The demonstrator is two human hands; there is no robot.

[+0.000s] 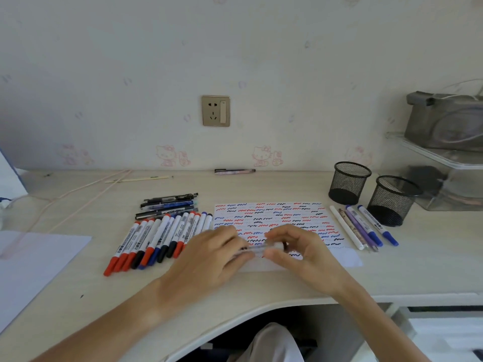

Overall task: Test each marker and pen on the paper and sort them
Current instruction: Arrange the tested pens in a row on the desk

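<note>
Holding a clear pen level over the paper's near edge, I pinch one end in my left hand and the other in my right hand — likely the cap. Best to pull straight apart, gently, keeping the tip off the squiggles — then test on the blank corner by the sorted pens.

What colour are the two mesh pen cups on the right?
Both mesh pen cups are black, as the head view shows.
</note>
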